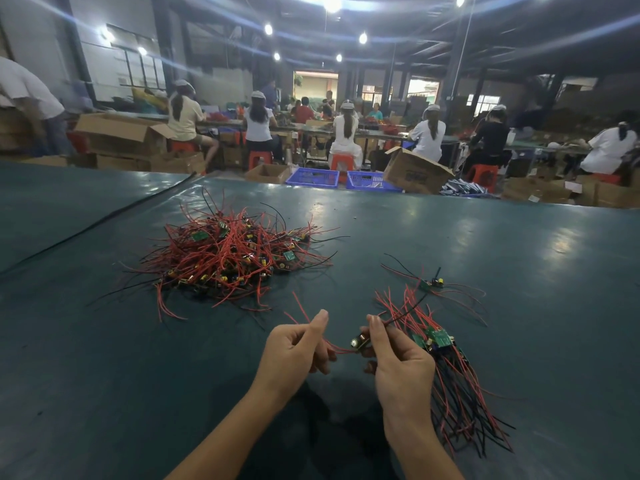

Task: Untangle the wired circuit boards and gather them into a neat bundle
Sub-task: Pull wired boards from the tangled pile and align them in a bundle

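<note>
A tangled pile of wired circuit boards point(235, 254), red and black wires with small green boards, lies on the dark green table, ahead and to the left. My right hand point(398, 362) holds one small circuit board point(360, 342) between thumb and fingers. My left hand point(298, 348) pinches that board's red wires point(304, 317) beside it. Under and to the right of my right hand lies a straightened bundle of boards point(450, 375), wires running toward me. One single board point(433, 283) lies apart, farther right.
The green table point(519, 271) stretches wide to the right and the near left. A black cable point(104, 220) runs across its far left. Beyond the far edge are cardboard boxes point(414, 171), blue crates point(311, 177) and seated workers at another bench.
</note>
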{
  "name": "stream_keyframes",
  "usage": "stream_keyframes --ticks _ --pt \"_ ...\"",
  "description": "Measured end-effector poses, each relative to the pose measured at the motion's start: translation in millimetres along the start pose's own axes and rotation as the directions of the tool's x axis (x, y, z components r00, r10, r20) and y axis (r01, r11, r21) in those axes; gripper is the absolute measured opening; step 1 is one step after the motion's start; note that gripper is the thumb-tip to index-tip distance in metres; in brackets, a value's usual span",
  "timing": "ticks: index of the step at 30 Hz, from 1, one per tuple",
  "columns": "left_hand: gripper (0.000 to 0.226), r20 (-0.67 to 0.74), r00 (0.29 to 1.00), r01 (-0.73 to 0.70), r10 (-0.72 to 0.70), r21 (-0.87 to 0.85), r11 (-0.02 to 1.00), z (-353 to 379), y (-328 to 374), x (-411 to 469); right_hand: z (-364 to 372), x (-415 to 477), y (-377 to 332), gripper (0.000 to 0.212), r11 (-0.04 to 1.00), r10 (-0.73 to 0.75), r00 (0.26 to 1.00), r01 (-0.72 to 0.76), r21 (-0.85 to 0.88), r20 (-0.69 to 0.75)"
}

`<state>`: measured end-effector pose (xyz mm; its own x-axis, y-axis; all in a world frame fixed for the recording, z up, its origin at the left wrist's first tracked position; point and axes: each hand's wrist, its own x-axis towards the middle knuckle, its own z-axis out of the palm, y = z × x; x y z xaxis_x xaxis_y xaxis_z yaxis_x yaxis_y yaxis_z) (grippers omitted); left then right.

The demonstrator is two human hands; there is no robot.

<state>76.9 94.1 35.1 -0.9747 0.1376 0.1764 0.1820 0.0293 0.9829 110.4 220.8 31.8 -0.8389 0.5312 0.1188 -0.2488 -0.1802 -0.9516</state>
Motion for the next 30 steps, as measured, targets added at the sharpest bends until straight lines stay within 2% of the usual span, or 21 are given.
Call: stream_keyframes --ticks 4,7,9,12,15,18,22,27,30 --pt "0.071 0.218 0.967 0.122 -0.134 0.070 0.990 1.4 2.3 -4.1 1.0 -1.7 0.9 0.014 0.999 -0.030 0.999 0.029 0.023 0.043" --pt "0.063 0.243 0.957 0.153 -0.156 0.032 0.988 6.5 2.2 -5.5 3.6 -3.2 0.2 0.013 0.997 -0.019 0.997 0.014 0.073 0.077" --pt "0.050 0.201 0.961 0.204 -0.189 -0.056 0.977 9.5 4.1 -6.6 3.7 -3.1 0.2 0.015 0.995 -0.035 0.995 0.026 0.096 0.089" --pt "0.038 0.152 0.948 0.314 -0.280 -0.301 0.901 9.5 5.3 -5.3 2.5 -2.8 0.8 0.018 0.992 -0.013 0.995 0.000 0.129 0.103" --pt "0.034 0.230 0.927 0.367 -0.296 -0.403 0.838 8.8 6.3 -5.8 3.4 -2.0 1.8 0.020 0.988 0.018 0.992 -0.036 0.152 0.122" --pt "0.040 0.267 0.926 0.355 -0.266 -0.383 0.853 9.9 5.3 -7.7 5.1 -2.6 0.9 0.023 0.982 0.051 0.987 -0.077 0.172 0.154" --pt "0.035 0.160 0.967 0.248 -0.199 -0.406 0.879 10.0 3.4 -6.1 3.5 -1.4 -0.3 0.016 0.981 0.094 0.986 -0.115 0.155 0.137" --pt "0.040 0.208 0.958 0.268 -0.198 -0.397 0.878 9.8 3.7 -5.2 5.6 -3.3 -0.4 0.015 0.990 0.082 0.986 -0.097 0.102 0.143" --pt "0.043 0.175 0.965 0.251 -0.196 -0.391 0.886 10.0 3.6 -4.1 5.8 -2.4 0.5 0.015 0.990 0.095 0.985 -0.108 0.088 0.146"
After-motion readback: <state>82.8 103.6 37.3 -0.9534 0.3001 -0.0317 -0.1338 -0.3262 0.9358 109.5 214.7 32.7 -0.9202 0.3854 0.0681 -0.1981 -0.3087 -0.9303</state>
